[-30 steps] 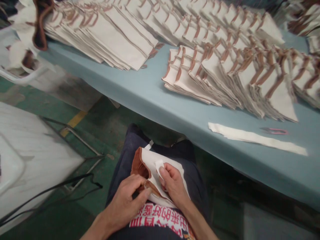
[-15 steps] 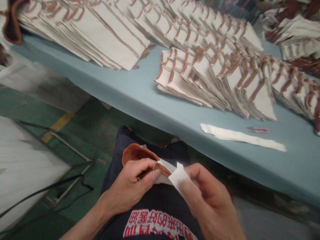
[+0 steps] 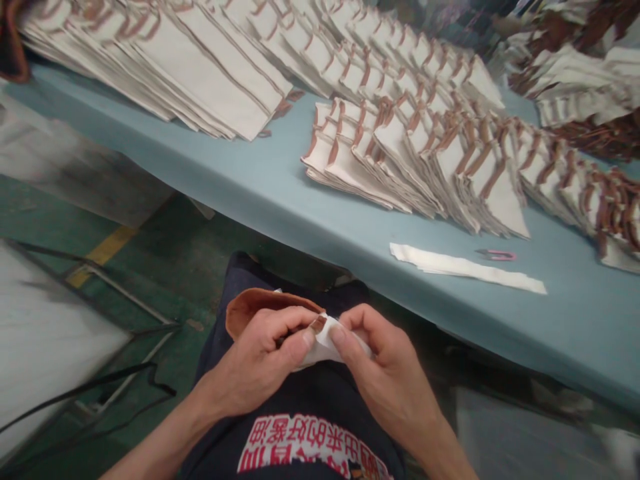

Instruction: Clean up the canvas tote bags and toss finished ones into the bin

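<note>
Above my lap, my left hand pinches a brown leather-like piece between thumb and fingers. Its wide, curved end sticks out to the left past my knuckles. My right hand is closed on a white strip, with the thumb pressing it against the narrow right end of the brown piece. Both thumbs are close together, and the white strip runs under and between them. My fingers hide how the strip and the brown piece are joined.
A table with a blue-green cover lies ahead. On it are overlapping rows of cream pieces with brown edging, a stack of white strips and pink-handled thread snips. A metal-framed stand is at the left.
My right hand has moved left, close against my left hand, bringing the white strip onto the end of the brown piece. The left hand keeps its pinch. The view has shifted slightly.
</note>
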